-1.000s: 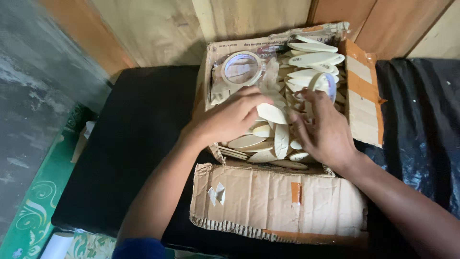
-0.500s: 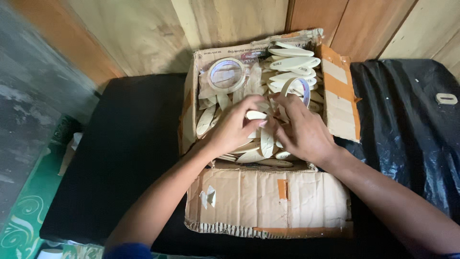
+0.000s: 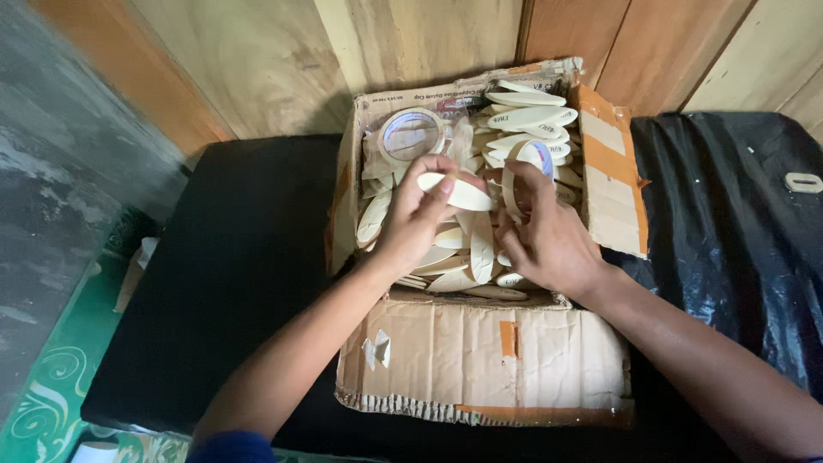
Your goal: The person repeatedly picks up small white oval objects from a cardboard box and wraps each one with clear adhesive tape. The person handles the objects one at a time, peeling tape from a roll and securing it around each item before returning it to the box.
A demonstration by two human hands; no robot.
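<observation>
Soft dim daylight, sharp focus

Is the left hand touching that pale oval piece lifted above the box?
Touching. The head view shows the left hand pinching the pale oval piece between thumb and fingers, above the cardboard box.

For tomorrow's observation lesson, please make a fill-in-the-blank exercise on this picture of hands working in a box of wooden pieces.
1. The left hand holds up one pale oval wooden piece above the open ____ box.
2. A roll of ____ lies in the box's far left corner.
3. The right hand grips a piece standing on ____.
4. The box sits on a ____ tabletop.

Missing words: cardboard; tape; edge; black
</observation>
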